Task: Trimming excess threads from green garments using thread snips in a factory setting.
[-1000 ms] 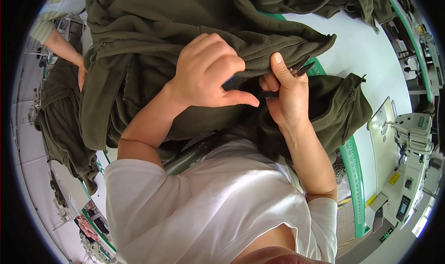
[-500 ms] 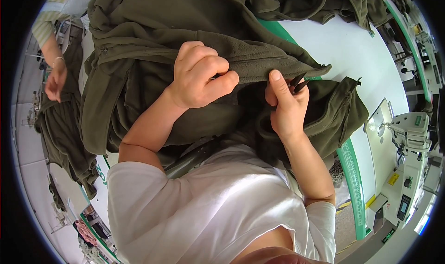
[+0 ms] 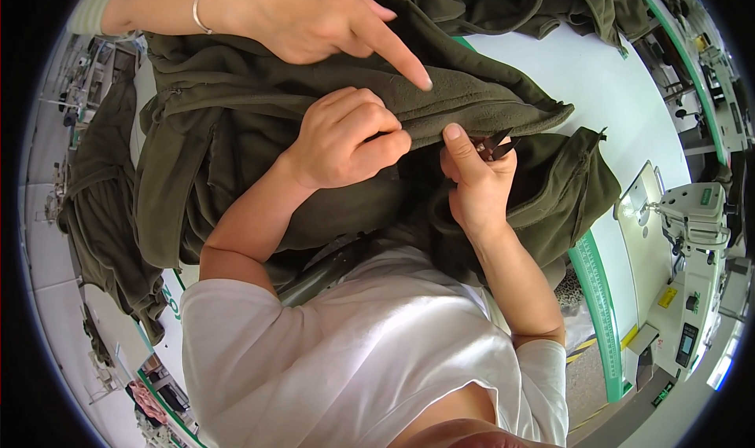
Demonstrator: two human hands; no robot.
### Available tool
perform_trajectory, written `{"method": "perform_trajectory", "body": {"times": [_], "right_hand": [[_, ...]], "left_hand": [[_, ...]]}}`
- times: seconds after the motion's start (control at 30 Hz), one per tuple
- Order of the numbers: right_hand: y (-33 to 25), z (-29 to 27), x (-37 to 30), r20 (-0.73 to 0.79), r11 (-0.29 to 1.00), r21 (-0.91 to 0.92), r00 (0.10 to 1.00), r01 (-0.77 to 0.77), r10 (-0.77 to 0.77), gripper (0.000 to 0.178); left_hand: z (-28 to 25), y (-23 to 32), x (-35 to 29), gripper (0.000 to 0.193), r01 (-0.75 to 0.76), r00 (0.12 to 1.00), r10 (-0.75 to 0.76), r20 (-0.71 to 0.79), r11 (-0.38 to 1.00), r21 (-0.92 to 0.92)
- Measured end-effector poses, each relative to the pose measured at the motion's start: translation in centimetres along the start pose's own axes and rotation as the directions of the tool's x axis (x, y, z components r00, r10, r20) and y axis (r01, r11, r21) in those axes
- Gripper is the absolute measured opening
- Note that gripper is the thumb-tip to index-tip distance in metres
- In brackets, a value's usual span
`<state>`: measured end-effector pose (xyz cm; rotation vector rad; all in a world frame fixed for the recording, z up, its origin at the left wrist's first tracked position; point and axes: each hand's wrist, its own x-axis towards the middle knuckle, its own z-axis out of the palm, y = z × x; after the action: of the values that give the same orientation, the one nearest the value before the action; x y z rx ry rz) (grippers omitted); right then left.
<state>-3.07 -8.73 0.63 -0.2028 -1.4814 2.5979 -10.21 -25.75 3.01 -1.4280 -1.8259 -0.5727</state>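
A dark olive fleece garment lies heaped across the table in front of me. My left hand is closed in a fist, gripping the garment's edge. A short way to the right, my right hand pinches the same edge between thumb and fingers. Dark thread snips are tucked in that hand, their two pointed tips sticking out past the fingers. Between and above my hands, another person's hand with a bracelet points a finger at the fabric, very near or on it.
On the right stands a white sewing machine on the white table, whose green edge carries a ruler scale. More olive garments are piled at the far side. Another olive garment hangs at the left.
The other person's hand has reached in from the left and now points at the fabric. My hands keep their hold and have shifted only slightly.
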Motion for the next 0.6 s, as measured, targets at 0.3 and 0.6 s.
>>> {"method": "perform_trajectory", "body": {"times": [0.3,0.6], "right_hand": [[1.4,-1.5,1.3,0.096,0.961,0.207,0.981,-0.183,0.166,0.012],[0.5,-1.0,1.5,0.031,0.914,0.331,0.971,-0.236,0.239,0.013]], "left_hand": [[1.1,1.1,-0.3,0.035,0.147,0.946,-0.173,0.275,0.983,0.115],[1.4,1.3,-0.2,0.026,0.159,0.950,-0.178,0.257,0.983,0.094]]}}
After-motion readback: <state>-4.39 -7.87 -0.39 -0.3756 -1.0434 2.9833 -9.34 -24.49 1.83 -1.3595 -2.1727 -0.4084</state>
